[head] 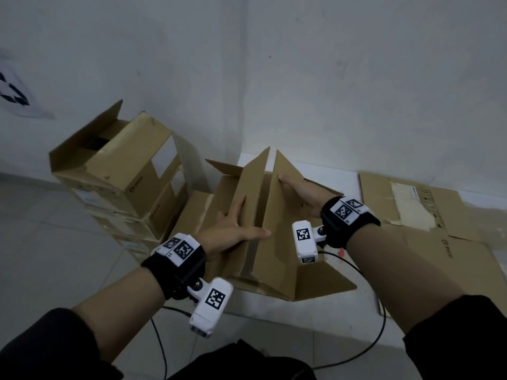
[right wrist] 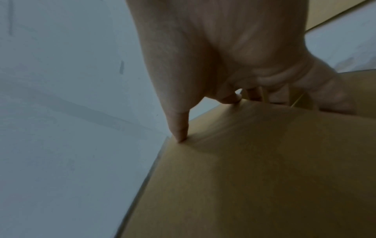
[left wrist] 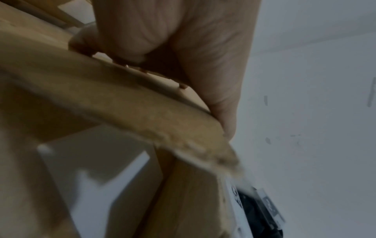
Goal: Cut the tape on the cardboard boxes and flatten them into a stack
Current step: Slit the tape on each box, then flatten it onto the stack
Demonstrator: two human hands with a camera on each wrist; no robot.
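The opened box sits on the floor at centre, its 2 long flaps raised — the left hand lies on the left flap, fingers straight and spread; the right hand presses the right flap, fingers extended. Left stands a stack of boxes; right lies flattened cardboard.

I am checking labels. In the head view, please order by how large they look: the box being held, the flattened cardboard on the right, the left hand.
1. box being held
2. flattened cardboard, cut off by the frame edge, so unsure against the box
3. left hand
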